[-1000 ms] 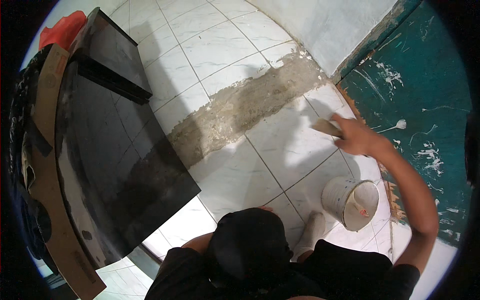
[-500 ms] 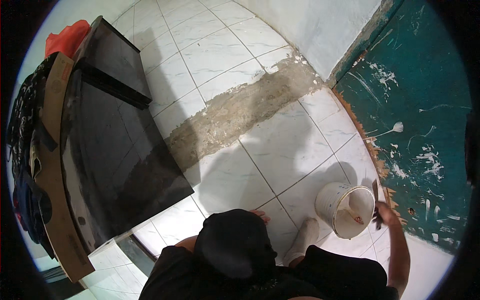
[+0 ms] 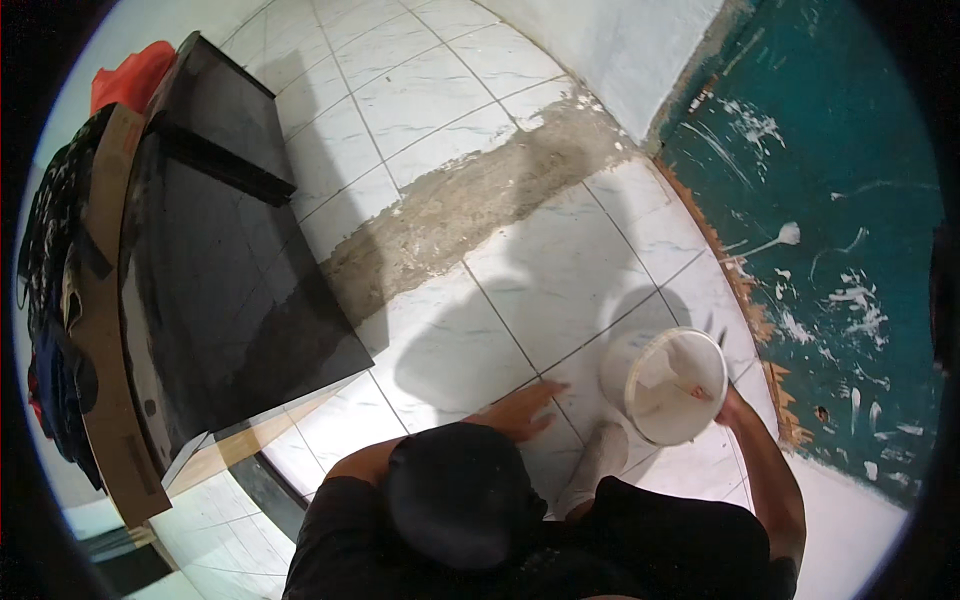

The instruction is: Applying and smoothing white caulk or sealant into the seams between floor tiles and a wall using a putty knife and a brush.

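Note:
A white bucket (image 3: 622, 375), tilted with its mouth toward me, is at the right over the tiled floor. Pale residue and a small reddish spot show inside it. My right hand (image 3: 733, 405) is at the bucket's right rim, fingers partly hidden behind it. A dark, thin tool (image 3: 718, 335), blurred, sticks up past the rim from that hand; its exact kind is unclear. Left of the bucket, my left hand (image 3: 525, 410) reaches out above the tiles, fingers apart and holding nothing. A foot in a pale sock (image 3: 600, 460) stands between that hand and the bucket.
Along the right runs a green panel (image 3: 830, 230) with white smears and a ragged lower edge. A rough bare strip (image 3: 480, 210) crosses the white tiles. On the left stands a glossy black piece of furniture (image 3: 240, 300), beside cardboard (image 3: 100, 250), dark cloth and a red bag (image 3: 130, 78).
The bucket has shifted left and away from me, with my right hand moving along at its rim. My left hand has come forward from beside my body, reaching toward the bucket.

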Motion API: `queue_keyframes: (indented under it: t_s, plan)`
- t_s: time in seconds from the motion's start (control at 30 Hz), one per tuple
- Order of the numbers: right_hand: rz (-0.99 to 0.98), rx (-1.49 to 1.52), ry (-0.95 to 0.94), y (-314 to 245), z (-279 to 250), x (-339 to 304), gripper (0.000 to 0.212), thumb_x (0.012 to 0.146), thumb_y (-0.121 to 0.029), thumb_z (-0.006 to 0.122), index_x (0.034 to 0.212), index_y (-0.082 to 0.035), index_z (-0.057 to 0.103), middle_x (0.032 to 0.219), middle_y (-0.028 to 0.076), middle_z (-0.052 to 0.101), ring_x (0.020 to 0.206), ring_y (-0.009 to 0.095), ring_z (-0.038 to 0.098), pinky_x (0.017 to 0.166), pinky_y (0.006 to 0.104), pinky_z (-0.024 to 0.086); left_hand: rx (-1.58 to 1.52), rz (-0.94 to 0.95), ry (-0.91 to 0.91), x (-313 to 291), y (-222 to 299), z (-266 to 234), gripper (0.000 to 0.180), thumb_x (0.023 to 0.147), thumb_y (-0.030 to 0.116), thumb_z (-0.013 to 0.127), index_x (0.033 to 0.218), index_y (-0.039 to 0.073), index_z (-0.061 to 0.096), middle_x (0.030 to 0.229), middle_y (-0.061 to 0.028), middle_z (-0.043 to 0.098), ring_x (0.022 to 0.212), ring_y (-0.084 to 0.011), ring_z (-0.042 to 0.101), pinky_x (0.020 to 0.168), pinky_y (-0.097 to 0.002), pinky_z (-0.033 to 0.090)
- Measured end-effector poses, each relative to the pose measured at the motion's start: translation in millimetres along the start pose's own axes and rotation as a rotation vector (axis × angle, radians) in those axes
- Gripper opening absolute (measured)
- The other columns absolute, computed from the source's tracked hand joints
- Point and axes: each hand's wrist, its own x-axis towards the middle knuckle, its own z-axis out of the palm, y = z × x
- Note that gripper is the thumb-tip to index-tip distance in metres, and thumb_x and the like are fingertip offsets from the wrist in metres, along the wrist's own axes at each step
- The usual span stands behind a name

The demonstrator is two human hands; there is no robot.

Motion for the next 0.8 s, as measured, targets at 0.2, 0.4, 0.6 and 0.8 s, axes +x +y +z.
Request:
queue_keyframes:
  t_s: [0.2,0.4,0.6,0.8]
  plan:
    - [0.022,-0.137,0.053,-44.0,66.7,60.6,0.061,0.088,-0.031,0.080,0.133,0.004,0.060,0.115,0.018,0.071,0.100,0.023,0.073,0.079,0.0337,0.063,-0.811,-0.198,-0.064,53.9,-1.8,-0.4,0.078,0.106,0.039,0.055,0.165,0.010,0.015,0.160,-0.0189,0.036,0.137,-0.0330,0.050,0.112,-0.0446,0.043]
    - [-0.270,-0.194,0.021,-88.2,91.8,102.2,0.050,0.091,-0.032,0.075,0.117,0.010,0.066,0.097,0.017,0.072,0.068,0.019,0.071,0.050,0.0303,0.055,-0.803,-0.341,0.063,103.4,71.4,-110.5,0.080,0.107,0.049,0.048,0.166,0.012,0.010,0.163,-0.0199,0.031,0.141,-0.0342,0.046,0.117,-0.0487,0.039]
    - [-0.296,-0.108,-0.049,-179.2,120.0,104.5,0.039,0.103,-0.024,0.051,0.115,0.009,0.067,0.093,0.017,0.073,0.069,0.021,0.071,0.052,0.0368,0.058,-0.680,-0.482,0.105,128.2,72.1,-192.1,0.088,0.102,0.074,0.031,0.165,0.015,0.020,0.166,-0.0184,0.029,0.148,-0.0389,0.038,0.122,-0.0553,0.031]
    - [-0.274,-0.111,-0.218,-265.6,163.2,136.3,0.035,0.099,-0.018,0.051,0.113,0.012,0.063,0.099,0.024,0.070,0.076,0.034,0.074,0.060,0.0470,0.065,-0.738,-0.587,0.216,120.7,124.1,-278.8,0.081,0.104,0.064,0.036,0.160,0.006,0.031,0.162,-0.0183,0.038,0.145,-0.0366,0.043,0.118,-0.0606,0.037]
